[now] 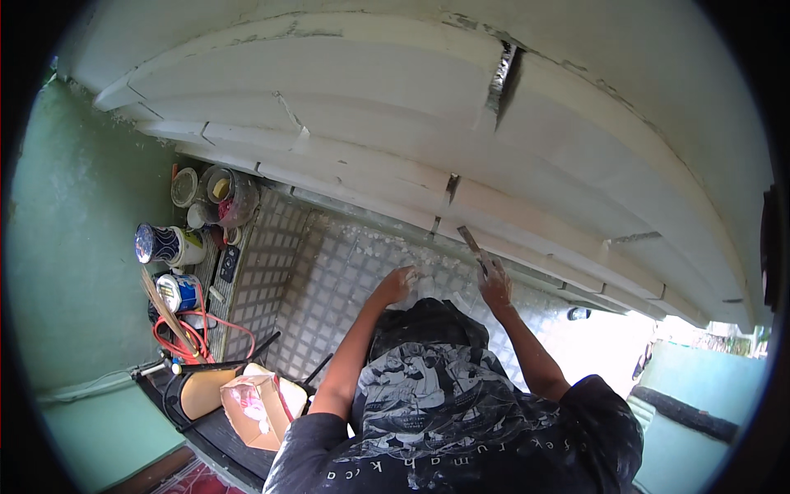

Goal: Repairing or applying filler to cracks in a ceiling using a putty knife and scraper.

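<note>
My right hand (495,286), dusted white, is closed round the handle of a putty knife (469,240). Its flat blade points up toward the lower edge of the white panelling (362,156). Nearer my body, my left hand (398,285) is curled in front of my shirt, its fingers whitened too. Something pale shows beside these fingers, too blurred to name. On the panelling, dark gaps (452,188) and grey patches break the white ledges.
At the left, paint buckets (169,244), a red hose (193,333) and tubs stand along the green wall (70,206). An open cardboard box (259,407) rests on a chair. White crumbs lie on the tiled floor (321,284) below.
</note>
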A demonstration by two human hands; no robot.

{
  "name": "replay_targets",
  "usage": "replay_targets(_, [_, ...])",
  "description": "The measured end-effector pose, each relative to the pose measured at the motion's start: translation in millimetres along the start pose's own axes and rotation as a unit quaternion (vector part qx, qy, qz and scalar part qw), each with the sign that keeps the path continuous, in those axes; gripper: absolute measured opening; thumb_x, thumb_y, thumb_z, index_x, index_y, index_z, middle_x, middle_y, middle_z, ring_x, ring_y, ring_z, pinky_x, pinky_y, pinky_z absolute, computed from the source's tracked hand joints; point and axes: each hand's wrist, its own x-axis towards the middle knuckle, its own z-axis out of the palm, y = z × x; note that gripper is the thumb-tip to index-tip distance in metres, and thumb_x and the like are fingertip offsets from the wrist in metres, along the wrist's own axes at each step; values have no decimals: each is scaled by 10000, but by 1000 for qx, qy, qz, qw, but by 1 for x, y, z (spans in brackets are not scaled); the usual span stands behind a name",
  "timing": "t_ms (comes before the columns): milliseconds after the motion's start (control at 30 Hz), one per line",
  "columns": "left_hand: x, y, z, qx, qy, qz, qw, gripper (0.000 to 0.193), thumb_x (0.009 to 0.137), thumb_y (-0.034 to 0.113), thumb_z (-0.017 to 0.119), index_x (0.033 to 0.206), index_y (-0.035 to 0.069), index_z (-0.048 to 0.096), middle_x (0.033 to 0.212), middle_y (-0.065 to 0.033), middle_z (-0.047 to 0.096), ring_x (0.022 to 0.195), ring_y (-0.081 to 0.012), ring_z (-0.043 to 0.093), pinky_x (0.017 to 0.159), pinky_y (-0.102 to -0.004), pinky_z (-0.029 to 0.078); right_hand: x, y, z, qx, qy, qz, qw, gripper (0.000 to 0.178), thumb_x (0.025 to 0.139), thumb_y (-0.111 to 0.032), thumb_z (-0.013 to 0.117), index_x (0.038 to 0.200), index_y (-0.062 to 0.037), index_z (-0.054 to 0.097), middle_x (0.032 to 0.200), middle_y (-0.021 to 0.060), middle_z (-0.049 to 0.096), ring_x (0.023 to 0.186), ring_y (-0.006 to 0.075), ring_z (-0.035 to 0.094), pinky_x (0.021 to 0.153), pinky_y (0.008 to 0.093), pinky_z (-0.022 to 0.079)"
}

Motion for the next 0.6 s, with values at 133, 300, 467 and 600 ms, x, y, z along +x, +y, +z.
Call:
replay_targets(133, [-34, 7, -11, -4, 65, -28, 997, 432, 713, -33, 503, 1113, 79, 621, 1056, -184, 646, 1021, -353, 606, 883, -374, 471, -8, -12, 28, 99, -15, -90, 991, 360, 883, -204, 578, 1242, -176, 586, 956, 139, 608, 891, 358, 628, 708, 465, 516])
replay_targets(300, [-100, -18, 8, -45, 171, -37, 983, 473, 671, -51, 531, 1122, 56, 622, 1085, -149, 658, 1044, -295, 621, 920, -345, 463, -22, -52, 0, 73, -2, 23, 997, 395, 875, -193, 568, 1267, -143, 557, 1024, 166, 608, 892, 388, 620, 748, 477, 504])
replay_targets(467, [-137, -43, 43, -195, 255, -61, 945, 495, 660, -75, 502, 1131, 25, 617, 1117, -115, 661, 1067, -232, 623, 922, -317, 465, -11, -54, 13, 4, -33, 116, 993, 521, 833, -125, 543, 1347, -101, 461, 1181, 229, 559, 953, 408, 615, 805, 487, 508])
replay_targets(600, [-147, -36, 60, -261, 275, -69, 923, 499, 669, -77, 489, 1142, 18, 613, 1135, -113, 654, 1065, -225, 629, 905, -309, 470, -9, -63, 40, -4, -106, -34, 994, 590, 790, -96, 551, 1359, -42, 405, 1207, 314, 497, 991, 452, 592, 848, 497, 500])
